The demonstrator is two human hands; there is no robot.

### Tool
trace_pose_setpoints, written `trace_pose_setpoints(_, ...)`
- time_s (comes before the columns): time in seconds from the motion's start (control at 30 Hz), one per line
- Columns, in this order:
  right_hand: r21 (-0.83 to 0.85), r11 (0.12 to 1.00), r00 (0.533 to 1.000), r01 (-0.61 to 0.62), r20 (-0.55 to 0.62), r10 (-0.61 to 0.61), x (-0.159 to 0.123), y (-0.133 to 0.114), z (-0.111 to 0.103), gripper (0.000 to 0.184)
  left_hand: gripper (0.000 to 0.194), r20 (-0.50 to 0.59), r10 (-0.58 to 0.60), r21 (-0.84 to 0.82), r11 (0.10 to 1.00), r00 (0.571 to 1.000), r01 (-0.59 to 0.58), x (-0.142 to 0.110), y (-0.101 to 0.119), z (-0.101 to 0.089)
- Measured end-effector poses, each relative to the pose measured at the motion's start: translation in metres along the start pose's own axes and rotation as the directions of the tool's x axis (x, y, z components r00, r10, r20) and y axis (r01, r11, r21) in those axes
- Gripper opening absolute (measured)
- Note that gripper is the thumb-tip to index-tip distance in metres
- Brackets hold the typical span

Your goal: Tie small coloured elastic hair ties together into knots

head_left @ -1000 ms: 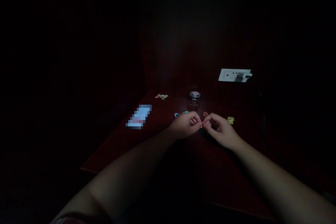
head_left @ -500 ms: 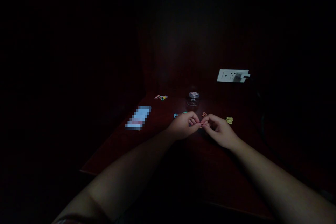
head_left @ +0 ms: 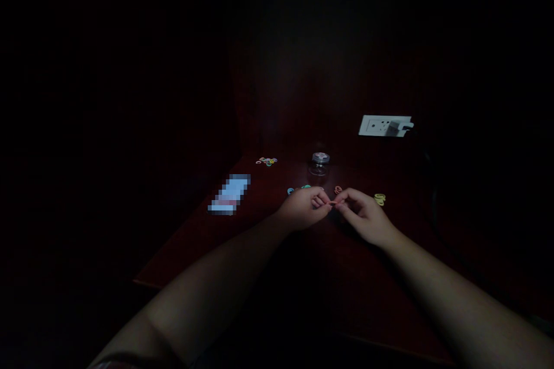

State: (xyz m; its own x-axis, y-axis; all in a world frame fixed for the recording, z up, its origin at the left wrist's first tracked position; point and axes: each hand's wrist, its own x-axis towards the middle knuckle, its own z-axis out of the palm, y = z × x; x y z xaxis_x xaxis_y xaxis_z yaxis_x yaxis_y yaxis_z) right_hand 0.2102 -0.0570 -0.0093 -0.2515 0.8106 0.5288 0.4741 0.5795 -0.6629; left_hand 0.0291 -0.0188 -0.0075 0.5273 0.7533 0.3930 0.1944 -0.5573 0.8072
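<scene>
My left hand (head_left: 302, 207) and my right hand (head_left: 367, 216) meet over the dark red table, fingertips pinched. Between them is a small orange-pink hair tie (head_left: 333, 203), gripped from both sides. Just beyond the fingers lie orange hair ties (head_left: 338, 189). Blue hair ties (head_left: 290, 191) and green hair ties (head_left: 306, 187) show past my left hand, partly covered by it. Yellow hair ties (head_left: 380, 199) rest to the right of my right hand. Behind the hands stands a clear lidded jar (head_left: 320, 164).
A mixed-colour pile of hair ties (head_left: 267, 161) lies at the back left. A lit phone (head_left: 230, 194), its screen blurred out, is on the left. A white wall socket (head_left: 384, 125) holds a plug with a dark cable. The surroundings are very dark.
My hands have drawn very slightly apart, and more of the orange-pink hair tie shows between the fingertips. The view has shifted a little; the things on the table stay put.
</scene>
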Motion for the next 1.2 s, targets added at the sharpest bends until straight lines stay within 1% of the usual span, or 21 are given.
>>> trace_pose_setpoints(0.13, 0.018, 1.000, 1.000, -0.007, 0.009, 0.007, 0.0001, -0.0007, -0.0004, 0.017, 0.011, -0.009, -0.011, -0.033, 0.999, 1.000, 0.010, 0.0002, 0.0002, 0.0001)
trace_pose_setpoints(0.33, -0.029, 1.000, 1.000, 0.008, -0.001, -0.008, 0.0006, 0.0009, 0.0001, 0.015, 0.013, -0.009, -0.042, -0.044, 0.998, 0.999, 0.041, 0.0013, 0.0003, 0.0003)
trace_pose_setpoints(0.43, -0.026, 1.000, 1.000, 0.014, -0.008, -0.014, 0.0003, 0.0019, 0.0005, 0.013, 0.014, -0.012, -0.053, -0.062, 0.997, 0.999, 0.052, 0.0005, 0.0016, 0.0002)
trace_pose_setpoints(0.57, -0.008, 1.000, 1.000, 0.002, -0.013, -0.002, 0.0002, 0.0002, 0.0005, 0.012, 0.016, 0.004, -0.020, -0.058, 0.998, 1.000, 0.020, -0.0014, 0.0030, 0.0005)
trace_pose_setpoints(0.67, -0.003, 1.000, 1.000, 0.001, -0.010, -0.001, 0.0007, -0.0016, 0.0004, 0.012, 0.013, 0.029, -0.009, -0.062, 0.998, 1.000, 0.011, -0.0020, 0.0033, 0.0009)
trace_pose_setpoints(0.8, 0.007, 1.000, 1.000, -0.006, 0.004, 0.006, 0.0010, -0.0032, 0.0004, 0.013, 0.009, 0.031, -0.022, -0.074, 0.997, 0.999, 0.025, -0.0014, 0.0025, 0.0010)
trace_pose_setpoints(1.03, 0.032, 0.999, 0.997, -0.011, 0.078, 0.008, -0.0005, -0.0068, -0.0024, 0.014, 0.013, 0.003, -0.048, -0.094, 0.994, 0.999, 0.048, -0.0008, 0.0031, 0.0001)
trace_pose_setpoints(1.2, 0.042, 0.999, 0.997, -0.020, 0.080, 0.017, -0.0010, -0.0060, -0.0023, 0.014, 0.016, -0.006, -0.062, -0.104, 0.993, 0.998, 0.061, -0.0010, 0.0037, 0.0006)
